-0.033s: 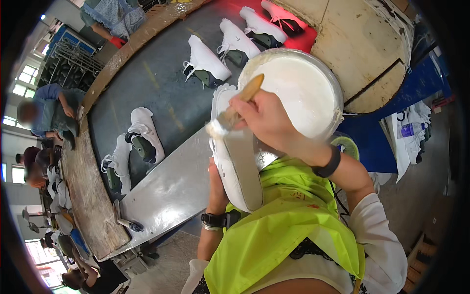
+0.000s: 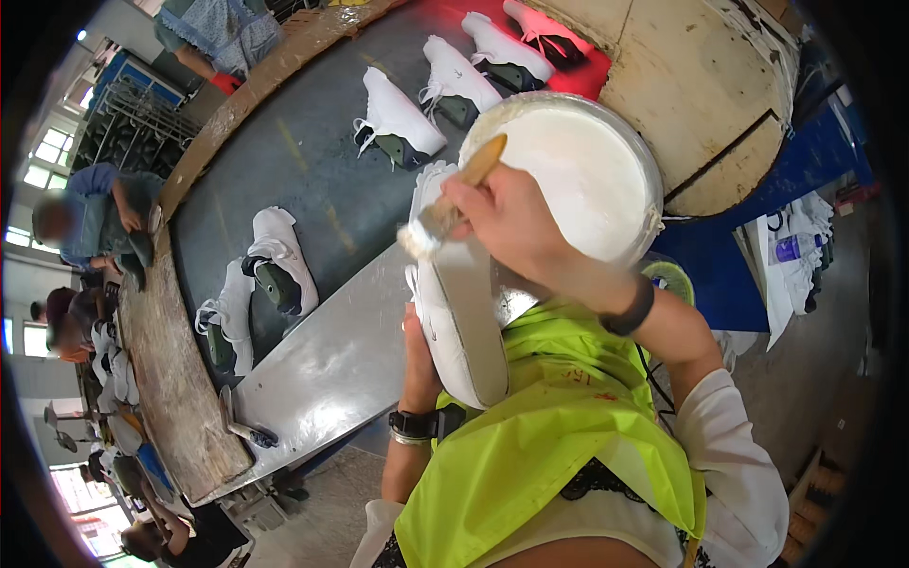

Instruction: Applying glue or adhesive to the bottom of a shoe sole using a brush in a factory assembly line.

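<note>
My right hand (image 2: 516, 213) is closed round a paintbrush (image 2: 488, 158) with a wooden handle. Its whitish, coated bristles (image 2: 418, 240) are at the left edge of a white shoe upper (image 2: 462, 327), whose pale sole side faces up. Low on the shoe's left side, my left hand (image 2: 419, 364) grips it and holds it tilted in front of me; some of its fingers are hidden behind the shoe. Just beyond my right hand stands a wide round tub (image 2: 655, 210) of thick white liquid.
On the dark conveyor-like surface (image 2: 312, 142) lie several white shoes, including a pair (image 2: 284, 256) at the left and a red-lit one (image 2: 559, 40) at the far end. A brush-like tool (image 2: 248, 432) rests on the metal ledge (image 2: 322, 398). Co-workers (image 2: 95, 213) sit along the left.
My right hand and the paintbrush have shifted very slightly up and to the left along the shoe. My left hand and the shoe have stayed in place.
</note>
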A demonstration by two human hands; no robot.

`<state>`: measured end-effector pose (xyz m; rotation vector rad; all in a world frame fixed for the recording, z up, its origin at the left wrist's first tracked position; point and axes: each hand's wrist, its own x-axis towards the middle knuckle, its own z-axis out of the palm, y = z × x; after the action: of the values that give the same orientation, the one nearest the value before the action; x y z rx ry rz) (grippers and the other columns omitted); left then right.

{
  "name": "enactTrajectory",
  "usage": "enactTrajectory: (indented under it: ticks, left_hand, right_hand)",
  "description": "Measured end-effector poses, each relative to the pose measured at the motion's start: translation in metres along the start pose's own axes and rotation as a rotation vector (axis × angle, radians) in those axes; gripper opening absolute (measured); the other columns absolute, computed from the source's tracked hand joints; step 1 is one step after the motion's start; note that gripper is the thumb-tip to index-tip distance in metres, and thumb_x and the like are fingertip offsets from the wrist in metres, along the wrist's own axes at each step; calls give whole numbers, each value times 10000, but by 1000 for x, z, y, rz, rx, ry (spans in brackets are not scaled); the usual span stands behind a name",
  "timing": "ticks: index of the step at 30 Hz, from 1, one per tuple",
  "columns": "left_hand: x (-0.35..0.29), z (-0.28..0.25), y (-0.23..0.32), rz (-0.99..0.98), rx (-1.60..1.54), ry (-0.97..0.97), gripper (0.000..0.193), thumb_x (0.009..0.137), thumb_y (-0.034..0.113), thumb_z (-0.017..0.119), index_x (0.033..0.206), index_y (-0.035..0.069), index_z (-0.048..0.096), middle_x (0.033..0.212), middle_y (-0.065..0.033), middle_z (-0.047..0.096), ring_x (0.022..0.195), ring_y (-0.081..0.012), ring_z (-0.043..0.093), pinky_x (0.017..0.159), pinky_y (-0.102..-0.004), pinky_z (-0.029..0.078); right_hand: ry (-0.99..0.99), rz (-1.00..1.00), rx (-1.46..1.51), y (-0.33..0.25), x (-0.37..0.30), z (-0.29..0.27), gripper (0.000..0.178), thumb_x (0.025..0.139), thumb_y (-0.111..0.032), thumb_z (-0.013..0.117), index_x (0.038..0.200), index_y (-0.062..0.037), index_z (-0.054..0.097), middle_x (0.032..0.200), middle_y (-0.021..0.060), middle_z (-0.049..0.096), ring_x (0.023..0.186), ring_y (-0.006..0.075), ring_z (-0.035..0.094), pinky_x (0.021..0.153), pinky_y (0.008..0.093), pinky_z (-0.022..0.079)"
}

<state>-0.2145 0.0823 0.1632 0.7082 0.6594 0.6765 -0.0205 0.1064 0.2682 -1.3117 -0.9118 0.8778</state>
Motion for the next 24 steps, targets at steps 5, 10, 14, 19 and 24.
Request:
enactTrajectory:
  ticks: [5, 10, 14, 19, 24]
  left_hand:
    - [-5, 4, 3, -2, 98, -79, 626, 990, 503, 174, 1356, 39, 380, 1204, -111, 563, 1037, -210, 589, 887, -333, 491]
    - [-6, -1, 1, -52, -10, -33, 616, 993, 493, 163, 1360, 50, 381, 1211, -103, 559, 1066, -205, 572, 904, -327, 478]
    - [-3, -12, 1, -7, -65, -83, 608, 988, 504, 185, 1372, 68, 364, 1233, -98, 544, 1079, -206, 564, 915, -333, 472]
    - [-4, -20, 0, 104, 155, -19, 579, 982, 495, 238, 1380, 87, 340, 1240, -86, 532, 1076, -204, 562, 889, -350, 490]
    - [-12, -11, 5, 46, 163, 45, 510, 986, 412, 301, 1341, 58, 393, 1175, -84, 568, 1006, -181, 592, 800, -322, 525]
  right_hand:
    - [180, -120, -304, 5, 44, -4, 267, 922, -170, 549, 932, 94, 589, 802, 135, 650, 688, 159, 644, 624, 275, 523]
    - [227, -211, -434, 5, 28, -15, 238, 900, -171, 555, 882, 64, 585, 778, 208, 636, 705, 303, 634, 639, 364, 480]
    - [2, -238, -359, 1, -33, -19, 214, 912, -166, 536, 901, 43, 577, 822, 198, 636, 773, 337, 630, 692, 368, 481]
    - [-194, -265, -304, -3, -51, -22, 187, 915, -137, 535, 940, 25, 625, 798, 123, 641, 679, 196, 599, 648, 280, 475]
    - [118, -248, -283, 6, 27, -15, 226, 906, -175, 562, 968, 33, 623, 774, 93, 640, 701, 154, 606, 639, 275, 476]
